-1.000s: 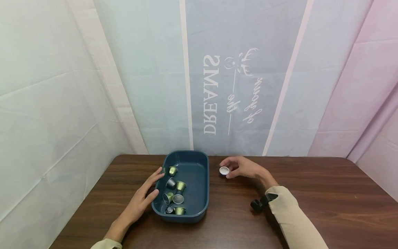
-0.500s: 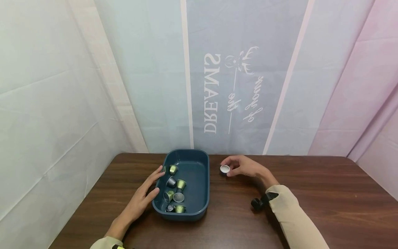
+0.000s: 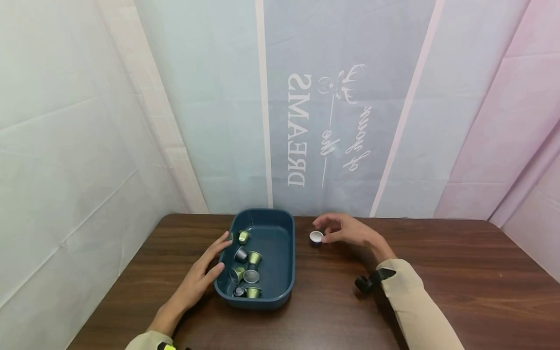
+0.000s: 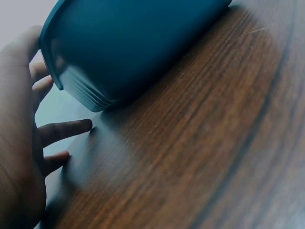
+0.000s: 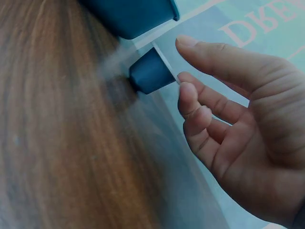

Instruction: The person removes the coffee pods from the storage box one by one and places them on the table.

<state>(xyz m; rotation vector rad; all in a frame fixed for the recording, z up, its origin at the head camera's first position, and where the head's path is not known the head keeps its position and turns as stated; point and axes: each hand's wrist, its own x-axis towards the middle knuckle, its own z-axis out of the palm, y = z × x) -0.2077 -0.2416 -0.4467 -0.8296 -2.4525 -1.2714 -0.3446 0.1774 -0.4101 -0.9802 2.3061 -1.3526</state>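
A dark blue coffee capsule (image 3: 316, 237) stands on the table to the right of the tub, its pale lid facing up. Just beside it is my right hand (image 3: 350, 230), thumb and fingers spread. In the right wrist view a small gap shows between the thumb and the capsule (image 5: 151, 72); the other fingers (image 5: 195, 102) bend loosely near its rim. My left hand (image 3: 199, 277) rests against the left side of the blue tub (image 3: 280, 299), fingers fairly straight at the rim. Inside the tub lie several green capsules (image 3: 253, 292) and dark capsules (image 3: 241, 254).
The brown wooden table (image 3: 459, 272) extends to both sides. Behind it hangs a pastel striped cloth (image 3: 227, 121) with mirrored lettering. A pale cloth (image 3: 78, 146) closes off the left. A black wrist device (image 3: 369, 282) sits at the right cuff.
My right fingers have opened off the capsule and drawn slightly up and right, leaving it standing on the table. The left hand and tub hold their places.
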